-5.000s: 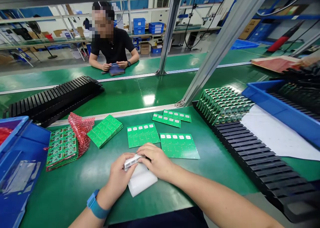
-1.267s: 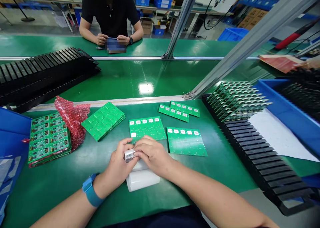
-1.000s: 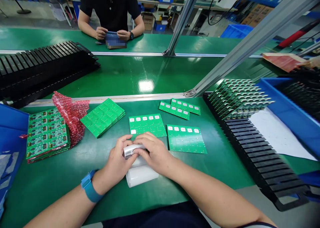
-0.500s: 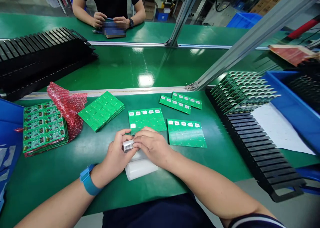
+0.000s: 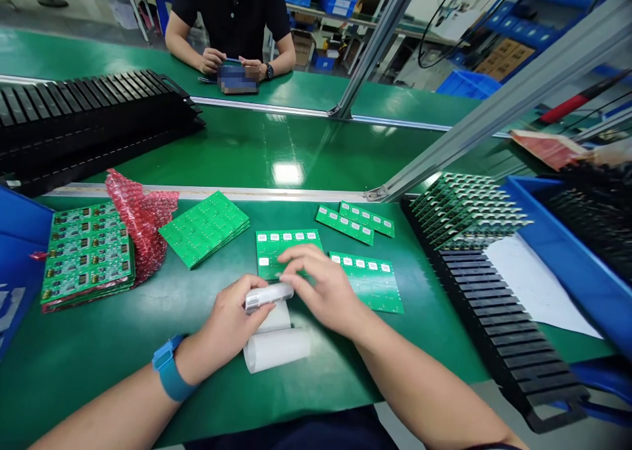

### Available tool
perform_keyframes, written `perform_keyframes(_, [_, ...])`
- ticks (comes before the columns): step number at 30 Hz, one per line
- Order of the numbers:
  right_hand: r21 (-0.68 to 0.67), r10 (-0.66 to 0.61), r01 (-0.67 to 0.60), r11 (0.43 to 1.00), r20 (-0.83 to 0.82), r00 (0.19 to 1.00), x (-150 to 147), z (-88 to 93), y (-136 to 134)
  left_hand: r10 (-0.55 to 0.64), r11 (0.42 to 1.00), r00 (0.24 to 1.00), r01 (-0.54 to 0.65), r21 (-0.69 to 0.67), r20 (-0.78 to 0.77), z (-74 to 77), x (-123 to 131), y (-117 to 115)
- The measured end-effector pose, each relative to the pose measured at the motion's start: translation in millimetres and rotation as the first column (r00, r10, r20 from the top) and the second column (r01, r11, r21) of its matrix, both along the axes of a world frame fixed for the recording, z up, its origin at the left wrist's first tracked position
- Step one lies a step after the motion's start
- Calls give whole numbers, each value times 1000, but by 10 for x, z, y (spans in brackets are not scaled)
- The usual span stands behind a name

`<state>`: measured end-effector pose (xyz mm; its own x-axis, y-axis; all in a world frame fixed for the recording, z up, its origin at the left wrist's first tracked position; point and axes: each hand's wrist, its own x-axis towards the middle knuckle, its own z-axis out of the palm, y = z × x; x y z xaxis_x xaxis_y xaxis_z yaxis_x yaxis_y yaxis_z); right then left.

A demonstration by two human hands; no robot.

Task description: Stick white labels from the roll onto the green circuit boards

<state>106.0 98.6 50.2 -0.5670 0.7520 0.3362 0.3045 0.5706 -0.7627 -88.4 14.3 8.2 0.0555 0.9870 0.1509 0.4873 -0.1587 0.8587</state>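
The left hand, blue wristband on its wrist, grips a flat, folded white strip of glossy label material. The left end of the strip lies between the thumb below and the curled fingers above; its right end sticks out past them, tilted slightly upward and clear of the green tabletop. The right hand is above that free end, its index finger raised and bent, its lower fingertips just beside the strip's tip. Whether they touch it or pinch a label, I cannot tell.

Below the strip, a loose curl of white translucent backing paper rests on the tabletop, nearer the person than both hands.

Just beyond the fingers lies a bare green circuit board panel with five white labels along its far edge and one more at the left of the next row. To its right, partly behind the right hand, is a second green panel with one labelled row. A stack of plain green panels sits to the left.
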Motion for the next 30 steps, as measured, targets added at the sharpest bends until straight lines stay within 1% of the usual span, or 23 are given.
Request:
perform_keyframes(2, [-77,-80,84,993,58,995,40,-15,233,-33,999,999,34,41,-11,-21,-3,-11])
perform_keyframes(3, [-113,-92,103,988,94,991,48,-40,336,-47,997,999,48,59,-17,-38,-6,-18])
perform_keyframes(6, [-198,-45,80,977,177,983,24,-144,508,-60,994,997,63,93,-41,-90,-22,-32])
perform_keyframes(9, [-232,28,25,972,223,974,-34,-222,495,-49,994,998,53,94,-41,-115,-35,-32])
perform_keyframes(13, [-245,62,4,970,262,963,-63,-262,448,-38,993,999,41,108,-33,-109,-33,-25])
perform_keyframes(20, [-247,52,7,969,232,971,-51,-296,476,-16,977,998,29,209,-66,-103,-28,-2])
perform_keyframes(27, [-203,17,42,978,279,960,-74,-284,469,10,983,998,2,181,-65,-104,-17,-1])
perform_keyframes(30, [-193,7,46,980,263,965,-76,-283,469,14,982,998,-3,187,-56,-88,-8,-6])
